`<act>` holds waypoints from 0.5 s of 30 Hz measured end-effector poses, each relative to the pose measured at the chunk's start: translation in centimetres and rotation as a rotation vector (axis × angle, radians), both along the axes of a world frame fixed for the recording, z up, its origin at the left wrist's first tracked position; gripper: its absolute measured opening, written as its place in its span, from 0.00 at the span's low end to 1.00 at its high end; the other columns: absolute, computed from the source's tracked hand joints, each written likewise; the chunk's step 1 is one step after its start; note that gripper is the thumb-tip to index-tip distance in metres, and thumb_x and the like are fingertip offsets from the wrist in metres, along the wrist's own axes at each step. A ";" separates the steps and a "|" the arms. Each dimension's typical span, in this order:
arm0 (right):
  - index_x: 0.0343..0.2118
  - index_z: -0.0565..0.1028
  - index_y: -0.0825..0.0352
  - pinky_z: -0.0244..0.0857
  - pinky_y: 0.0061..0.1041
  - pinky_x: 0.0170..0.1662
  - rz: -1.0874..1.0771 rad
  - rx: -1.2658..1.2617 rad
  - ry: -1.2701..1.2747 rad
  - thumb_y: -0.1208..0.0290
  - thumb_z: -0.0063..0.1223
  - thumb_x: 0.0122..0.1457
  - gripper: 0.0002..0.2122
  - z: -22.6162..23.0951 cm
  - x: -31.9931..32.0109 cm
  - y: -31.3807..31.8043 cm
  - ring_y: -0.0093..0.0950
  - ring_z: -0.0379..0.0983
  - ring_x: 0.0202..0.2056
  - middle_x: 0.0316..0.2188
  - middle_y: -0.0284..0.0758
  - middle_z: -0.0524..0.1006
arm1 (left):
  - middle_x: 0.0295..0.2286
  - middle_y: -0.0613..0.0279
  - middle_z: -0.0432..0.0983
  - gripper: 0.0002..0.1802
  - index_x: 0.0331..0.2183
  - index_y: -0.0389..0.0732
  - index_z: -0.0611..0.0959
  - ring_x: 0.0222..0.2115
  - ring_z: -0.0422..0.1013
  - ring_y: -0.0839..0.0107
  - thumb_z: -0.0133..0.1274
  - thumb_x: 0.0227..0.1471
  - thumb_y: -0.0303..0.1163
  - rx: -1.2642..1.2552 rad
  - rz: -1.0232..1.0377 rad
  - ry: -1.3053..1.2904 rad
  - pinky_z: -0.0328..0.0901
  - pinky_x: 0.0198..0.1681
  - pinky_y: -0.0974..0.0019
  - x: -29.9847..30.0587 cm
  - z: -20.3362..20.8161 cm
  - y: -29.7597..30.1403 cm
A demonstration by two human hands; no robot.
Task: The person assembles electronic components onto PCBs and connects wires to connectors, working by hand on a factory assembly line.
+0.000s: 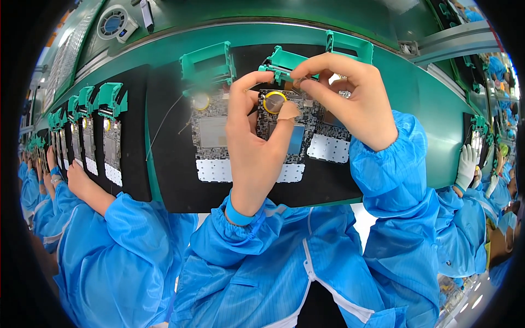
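Note:
Beneath both my hands lies a circuit board [308,123] with a yellow-rimmed coin cell [273,102] and a green plastic frame [285,59] at its far end. My left hand [252,145] grips this board. Its thumb, with a tan wrap at the tip, presses beside the coin cell, and its index finger reaches the frame. My right hand [365,101] is closed in a pinch at the frame's near right edge; what sits between its fingertips is too small to name. Another similar board [213,131] lies to the left, and a third [328,148] is partly under my right hand.
The boards rest on a black mat [175,164] over a green bench. To the left, a co-worker's hand [85,183] is by a second mat with several boards. A small round fan [116,23] stands at the far left. A gloved hand [466,164] appears at the right.

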State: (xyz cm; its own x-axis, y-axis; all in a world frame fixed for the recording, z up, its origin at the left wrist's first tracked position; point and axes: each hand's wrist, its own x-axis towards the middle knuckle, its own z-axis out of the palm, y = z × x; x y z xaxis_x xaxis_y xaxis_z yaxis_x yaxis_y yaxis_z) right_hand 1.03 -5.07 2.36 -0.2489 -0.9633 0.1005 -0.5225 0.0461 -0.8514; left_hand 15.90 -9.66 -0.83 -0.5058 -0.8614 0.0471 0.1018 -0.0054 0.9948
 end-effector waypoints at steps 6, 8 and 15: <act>0.32 0.77 0.68 0.65 0.17 0.27 0.007 0.039 -0.011 0.78 0.53 0.50 0.05 0.1 -0.1 0.0 0.19 0.70 0.30 0.29 0.30 0.76 | 0.24 0.65 0.67 0.22 0.44 0.39 0.67 0.23 0.65 0.82 0.53 0.46 0.22 0.025 0.036 -0.031 0.60 0.24 0.79 -0.1 -0.2 0.4; 0.32 0.77 0.68 0.65 0.17 0.27 0.008 0.044 0.002 0.78 0.53 0.50 0.05 0.1 0.0 0.0 0.19 0.71 0.30 0.29 0.30 0.76 | 0.22 0.66 0.67 0.21 0.44 0.39 0.67 0.22 0.65 0.82 0.53 0.46 0.23 -0.033 0.073 -0.016 0.60 0.22 0.79 -0.3 -0.5 0.4; 0.33 0.77 0.67 0.64 0.17 0.29 0.040 0.033 0.083 0.77 0.54 0.50 0.06 0.1 -0.1 0.0 0.20 0.72 0.31 0.30 0.30 0.77 | 0.21 0.66 0.67 0.19 0.42 0.38 0.68 0.20 0.64 0.82 0.53 0.46 0.23 -0.105 0.087 -0.062 0.59 0.21 0.78 -0.3 -0.8 0.5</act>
